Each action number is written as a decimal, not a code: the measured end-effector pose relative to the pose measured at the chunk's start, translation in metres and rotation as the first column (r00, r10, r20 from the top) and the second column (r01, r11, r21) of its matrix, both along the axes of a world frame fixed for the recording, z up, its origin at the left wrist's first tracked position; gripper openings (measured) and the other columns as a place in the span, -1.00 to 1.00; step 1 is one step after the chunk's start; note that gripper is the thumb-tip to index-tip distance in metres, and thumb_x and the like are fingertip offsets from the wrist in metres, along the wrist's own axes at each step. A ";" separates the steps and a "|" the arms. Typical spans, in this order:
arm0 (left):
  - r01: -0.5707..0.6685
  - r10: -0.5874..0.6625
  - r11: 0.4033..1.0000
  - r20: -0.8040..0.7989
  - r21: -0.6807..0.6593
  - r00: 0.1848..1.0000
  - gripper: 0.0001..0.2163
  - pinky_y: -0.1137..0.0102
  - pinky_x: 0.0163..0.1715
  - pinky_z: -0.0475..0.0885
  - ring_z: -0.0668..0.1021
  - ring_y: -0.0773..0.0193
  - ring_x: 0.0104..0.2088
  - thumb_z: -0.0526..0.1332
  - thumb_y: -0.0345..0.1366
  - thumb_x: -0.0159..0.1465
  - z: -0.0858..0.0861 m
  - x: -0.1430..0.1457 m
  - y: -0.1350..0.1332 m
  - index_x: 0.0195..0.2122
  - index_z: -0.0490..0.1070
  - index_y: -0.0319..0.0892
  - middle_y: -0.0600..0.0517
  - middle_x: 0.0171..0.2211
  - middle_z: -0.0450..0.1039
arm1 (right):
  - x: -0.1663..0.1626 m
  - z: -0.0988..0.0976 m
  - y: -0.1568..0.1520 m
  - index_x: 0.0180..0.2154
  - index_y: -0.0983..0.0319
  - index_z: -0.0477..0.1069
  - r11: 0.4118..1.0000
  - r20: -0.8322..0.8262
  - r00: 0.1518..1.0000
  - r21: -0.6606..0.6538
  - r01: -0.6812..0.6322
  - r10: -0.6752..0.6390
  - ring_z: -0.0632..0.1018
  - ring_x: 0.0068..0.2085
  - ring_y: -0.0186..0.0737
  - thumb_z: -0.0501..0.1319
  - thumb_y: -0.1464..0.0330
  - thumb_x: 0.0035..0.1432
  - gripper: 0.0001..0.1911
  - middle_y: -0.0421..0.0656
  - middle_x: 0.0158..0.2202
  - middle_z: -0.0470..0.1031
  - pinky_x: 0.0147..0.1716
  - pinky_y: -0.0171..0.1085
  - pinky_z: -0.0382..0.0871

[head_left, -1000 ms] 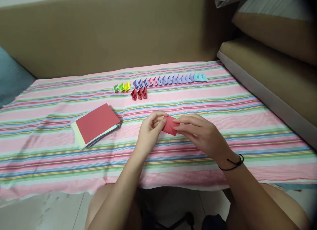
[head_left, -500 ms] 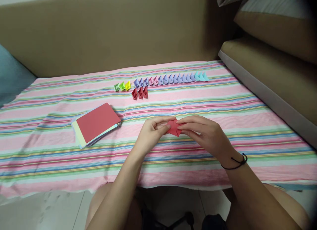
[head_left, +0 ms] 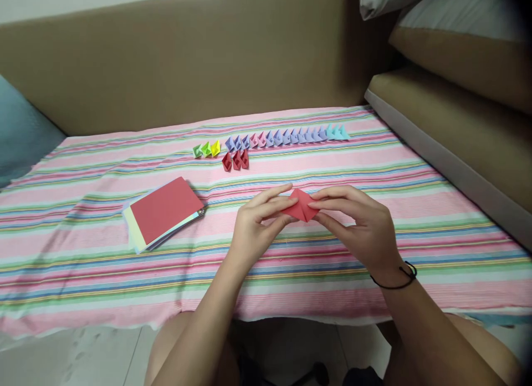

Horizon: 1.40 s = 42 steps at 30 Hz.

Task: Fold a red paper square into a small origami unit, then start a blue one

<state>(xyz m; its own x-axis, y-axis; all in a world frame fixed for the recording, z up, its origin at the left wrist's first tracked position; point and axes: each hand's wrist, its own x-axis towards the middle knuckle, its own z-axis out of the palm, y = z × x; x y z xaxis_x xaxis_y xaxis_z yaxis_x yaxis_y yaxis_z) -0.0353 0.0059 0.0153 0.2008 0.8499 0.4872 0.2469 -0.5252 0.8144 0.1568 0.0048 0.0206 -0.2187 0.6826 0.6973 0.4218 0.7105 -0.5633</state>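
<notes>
Both hands hold a small folded red paper piece just above the striped cloth. My left hand pinches its left side with thumb and fingers. My right hand, with a black band on the wrist, pinches its right side. A stack of coloured paper sheets with a red sheet on top lies to the left of my hands. Farther back, three red folded pieces sit in front of a long row of folded pieces in green, yellow, purple, pink and light blue.
The pink striped cloth covers a low table that ends near my knees. A tan sofa back runs behind it, tan cushions rise at the right, and a blue cushion sits at the far left.
The red piece has been turned and lifted slightly between my fingers, now showing a pointed diamond shape. Both hands stayed in about the same spot.
</notes>
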 end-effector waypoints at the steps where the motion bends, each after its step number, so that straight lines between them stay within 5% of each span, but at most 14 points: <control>1: -0.005 0.009 0.995 -0.045 0.095 0.999 -0.78 0.26 -0.07 0.48 0.50 0.15 -0.01 0.25 -0.40 0.17 0.000 0.000 0.000 -0.16 0.53 -0.10 -0.09 0.00 0.46 | 0.000 0.000 0.000 -0.24 0.13 0.52 1.000 -0.002 1.000 0.010 0.002 -0.002 0.52 -0.15 -0.20 0.26 0.48 0.09 -0.81 -0.14 -0.21 0.51 -0.14 -0.17 0.44; 4: 0.017 0.011 0.970 -0.114 0.244 0.993 -0.76 0.24 -0.01 0.44 0.50 0.18 -0.02 0.20 -0.44 0.20 0.000 -0.002 0.000 -0.13 0.52 -0.06 -0.07 -0.03 0.47 | 0.002 0.000 -0.002 -0.23 0.08 0.53 1.000 -0.011 1.000 0.010 0.013 -0.012 0.52 -0.13 -0.19 0.24 0.49 0.11 -0.78 -0.16 -0.19 0.51 -0.13 -0.15 0.44; 10: 0.086 -0.039 0.960 -0.177 0.267 0.983 -0.75 0.28 -0.11 0.49 0.49 0.22 -0.05 0.15 -0.42 0.25 -0.004 -0.004 0.001 -0.09 0.48 -0.06 -0.08 -0.07 0.38 | 0.005 -0.001 -0.001 -0.24 0.07 0.53 0.999 0.023 1.000 -0.051 0.013 -0.012 0.53 -0.15 -0.16 0.22 0.44 0.13 -0.81 -0.16 -0.21 0.52 -0.15 -0.13 0.47; 20: 0.226 -0.222 0.973 -0.503 -0.055 0.835 -0.76 0.37 -0.14 0.47 0.54 0.22 -0.13 0.06 -0.36 0.30 -0.034 -0.005 -0.022 -0.11 0.48 -0.20 -0.13 -0.10 0.45 | 0.023 -0.043 -0.012 -0.27 0.16 0.53 0.952 0.298 0.925 -0.263 -0.158 0.236 0.56 -0.24 -0.26 0.15 0.51 0.16 -0.78 -0.14 -0.23 0.52 -0.27 -0.26 0.49; 23: 0.231 -0.225 0.971 -0.541 -0.059 0.810 -0.76 0.36 -0.16 0.47 0.53 0.22 -0.13 0.04 -0.36 0.31 -0.046 -0.002 -0.036 -0.11 0.47 -0.19 -0.10 -0.10 0.47 | 0.026 -0.056 -0.024 -0.28 0.18 0.53 0.939 0.334 0.898 -0.284 -0.195 0.288 0.56 -0.25 -0.26 0.13 0.52 0.17 -0.77 -0.14 -0.23 0.53 -0.29 -0.27 0.49; 33: 0.128 -0.069 0.988 -0.506 0.081 0.860 -0.77 0.29 -0.19 0.48 0.52 0.20 -0.16 0.07 -0.42 0.29 -0.066 0.005 -0.055 -0.12 0.47 -0.18 -0.09 -0.16 0.51 | 0.027 -0.064 -0.033 -0.23 0.15 0.50 0.940 0.369 0.888 -0.297 -0.166 0.273 0.52 -0.16 -0.21 0.12 0.48 0.20 -0.79 -0.16 -0.20 0.54 -0.20 -0.17 0.46; 42: -0.047 -0.039 0.977 -0.393 -0.207 0.919 -0.84 0.35 -0.19 0.45 0.54 0.23 -0.17 0.14 -0.35 0.25 -0.054 0.012 -0.055 -0.27 0.53 -0.13 -0.02 -0.16 0.51 | 0.024 -0.055 -0.033 -0.22 0.15 0.45 0.880 0.346 0.894 -0.464 -0.101 0.285 0.51 -0.19 -0.19 0.12 0.40 0.21 -0.86 -0.17 -0.22 0.54 -0.21 -0.16 0.41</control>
